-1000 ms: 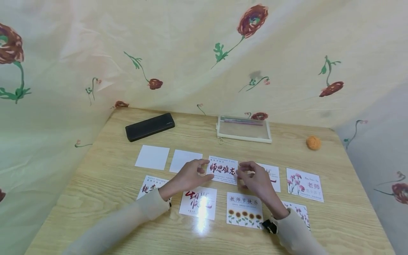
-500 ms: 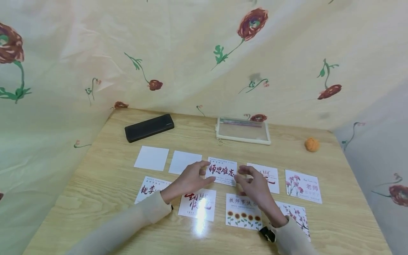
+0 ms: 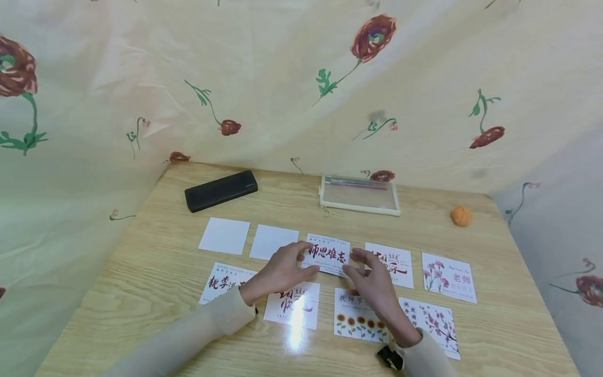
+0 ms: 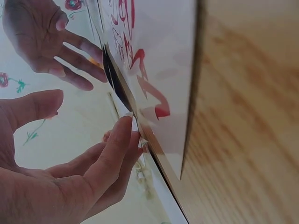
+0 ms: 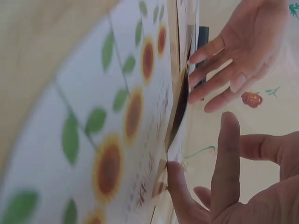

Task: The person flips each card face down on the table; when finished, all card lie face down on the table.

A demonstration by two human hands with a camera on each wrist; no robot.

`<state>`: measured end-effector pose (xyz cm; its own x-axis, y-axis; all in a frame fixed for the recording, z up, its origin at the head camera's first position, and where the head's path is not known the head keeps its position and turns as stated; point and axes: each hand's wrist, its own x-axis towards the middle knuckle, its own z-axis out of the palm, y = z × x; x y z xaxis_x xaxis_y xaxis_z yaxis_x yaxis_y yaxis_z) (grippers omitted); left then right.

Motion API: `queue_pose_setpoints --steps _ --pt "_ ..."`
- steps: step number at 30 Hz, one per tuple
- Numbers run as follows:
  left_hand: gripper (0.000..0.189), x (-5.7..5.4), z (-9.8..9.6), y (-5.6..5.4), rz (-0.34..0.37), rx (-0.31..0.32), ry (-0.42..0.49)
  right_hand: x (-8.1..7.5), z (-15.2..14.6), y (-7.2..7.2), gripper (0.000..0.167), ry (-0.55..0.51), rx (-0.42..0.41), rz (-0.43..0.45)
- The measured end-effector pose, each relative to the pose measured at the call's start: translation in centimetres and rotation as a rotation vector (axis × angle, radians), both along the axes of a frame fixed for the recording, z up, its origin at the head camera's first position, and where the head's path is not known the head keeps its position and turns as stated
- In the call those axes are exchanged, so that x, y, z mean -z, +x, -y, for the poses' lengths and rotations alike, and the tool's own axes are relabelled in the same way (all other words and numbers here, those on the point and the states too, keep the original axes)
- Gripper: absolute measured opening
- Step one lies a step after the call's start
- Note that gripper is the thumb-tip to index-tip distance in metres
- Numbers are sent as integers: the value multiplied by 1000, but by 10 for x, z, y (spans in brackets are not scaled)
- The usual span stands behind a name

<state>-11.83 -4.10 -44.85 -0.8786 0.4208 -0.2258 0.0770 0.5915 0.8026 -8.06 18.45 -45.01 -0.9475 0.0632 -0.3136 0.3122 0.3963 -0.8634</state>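
A white greeting card with red calligraphy lies in the middle of the back row. My left hand reaches its left edge and my right hand its right edge. In the left wrist view, fingertips of the left hand touch the card's edge, the thumb held apart. The right hand has a finger against the card's edge too, its thumb away. A dark gap shows under the card, which bows up slightly. Below my right hand is a sunflower card, partly covered by it.
Two blank cards lie at the left. Other printed cards, among them a carnation card and a blossom card, surround the hands. Behind are a black case, a clear zip pouch and an orange ball-like object.
The right hand has shifted slightly left and toward the body. The middle card's near edge has risen a little, showing a dark shadow beneath. The left hand has barely moved.
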Motion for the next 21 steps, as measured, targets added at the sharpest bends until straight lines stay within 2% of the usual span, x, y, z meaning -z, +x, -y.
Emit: queue_pose_setpoints --steps 13,21 --pt "62 4 1 -2 -34 23 -6 -1 7 0 61 -107 36 19" --pt "62 4 1 0 -57 29 1 -4 7 -6 56 -219 105 87"
